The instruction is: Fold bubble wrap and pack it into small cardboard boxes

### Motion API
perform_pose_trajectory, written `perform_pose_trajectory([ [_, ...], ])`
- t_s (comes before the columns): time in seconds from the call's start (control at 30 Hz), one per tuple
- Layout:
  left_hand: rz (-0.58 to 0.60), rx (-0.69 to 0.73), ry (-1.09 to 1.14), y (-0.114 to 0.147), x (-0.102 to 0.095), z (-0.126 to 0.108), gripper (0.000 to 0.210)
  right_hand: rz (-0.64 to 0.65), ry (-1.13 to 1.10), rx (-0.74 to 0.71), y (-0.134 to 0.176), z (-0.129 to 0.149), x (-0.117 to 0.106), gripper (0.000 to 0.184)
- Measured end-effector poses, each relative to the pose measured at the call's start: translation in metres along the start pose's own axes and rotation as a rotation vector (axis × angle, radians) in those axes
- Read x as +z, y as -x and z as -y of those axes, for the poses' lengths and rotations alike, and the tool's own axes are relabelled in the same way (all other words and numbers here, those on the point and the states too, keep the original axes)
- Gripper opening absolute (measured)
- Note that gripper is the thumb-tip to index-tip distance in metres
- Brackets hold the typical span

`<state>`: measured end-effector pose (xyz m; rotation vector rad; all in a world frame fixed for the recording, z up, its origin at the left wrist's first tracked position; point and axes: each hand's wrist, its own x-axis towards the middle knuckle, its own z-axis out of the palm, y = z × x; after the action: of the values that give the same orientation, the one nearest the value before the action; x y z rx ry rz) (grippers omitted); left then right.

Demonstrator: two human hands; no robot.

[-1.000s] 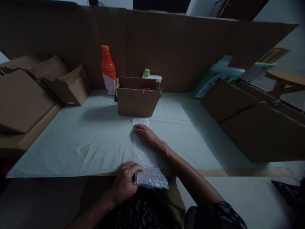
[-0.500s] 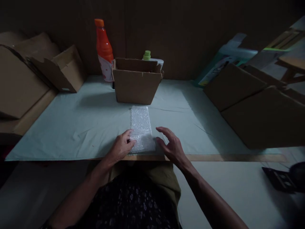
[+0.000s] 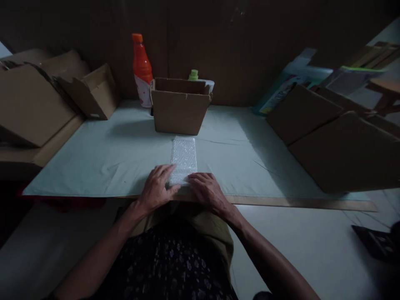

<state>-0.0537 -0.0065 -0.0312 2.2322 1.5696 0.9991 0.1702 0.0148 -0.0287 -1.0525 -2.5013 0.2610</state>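
Note:
A flat piece of clear bubble wrap [image 3: 184, 154] lies lengthwise on the pale green cloth, its near end close to the table's front edge. A band or fold crosses it near my hands; whether anything is inside I cannot make out. At its near left edge, my left hand [image 3: 158, 185] grips it with fingers along the side and thumb at the near corner. My right hand [image 3: 208, 191] has its fingers together, curled over the near right corner; its thumb is hidden. Just beyond the wrap stands an open cardboard box [image 3: 179, 112].
An orange-capped red bottle [image 3: 143, 68] and a green-capped bottle [image 3: 193, 75] stand behind the box. Cardboard boxes [image 3: 34, 104] fill the left side. More cartons [image 3: 346, 150] stand at right, with a teal jug [image 3: 281, 89] behind them. A wooden strip [image 3: 300, 203] edges the table.
My right hand has come in from the right, from apart to touching the wrap's near corner. My left fingers have spread along the edge. The wrap's near end looks shorter. The view has shifted slightly.

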Motion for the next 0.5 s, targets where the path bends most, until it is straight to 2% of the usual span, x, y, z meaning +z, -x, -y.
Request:
perform_pose_trajectory([
  [0.07,0.055,0.025,0.052,0.006,0.003,-0.001,0.048,0.018,-0.026,0.041,-0.004,-0.001,0.0,0.019],
  [0.13,0.084,-0.07,0.066,0.003,0.007,-0.001,0.045,0.014,-0.051,0.111,-0.008,-0.002,-0.001,0.018],
  [0.23,0.082,-0.17,0.044,-0.011,0.013,0.003,0.047,-0.138,-0.026,0.192,-0.01,-0.002,-0.003,0.023],
  [0.3,0.07,-0.178,0.022,-0.021,0.016,0.007,0.048,-0.236,0.031,0.169,-0.009,-0.002,-0.003,0.029],
  [0.33,0.059,-0.182,0.007,-0.025,0.017,0.009,0.049,-0.236,0.059,0.135,-0.009,-0.002,-0.003,0.031],
  [0.4,0.029,-0.179,-0.029,-0.028,0.018,0.012,0.049,-0.152,0.099,0.077,-0.009,-0.002,0.0,0.034],
  [0.5,0.006,-0.111,-0.062,-0.023,0.015,0.011,0.047,-0.035,0.1,0.077,-0.012,-0.005,0.005,0.034],
])
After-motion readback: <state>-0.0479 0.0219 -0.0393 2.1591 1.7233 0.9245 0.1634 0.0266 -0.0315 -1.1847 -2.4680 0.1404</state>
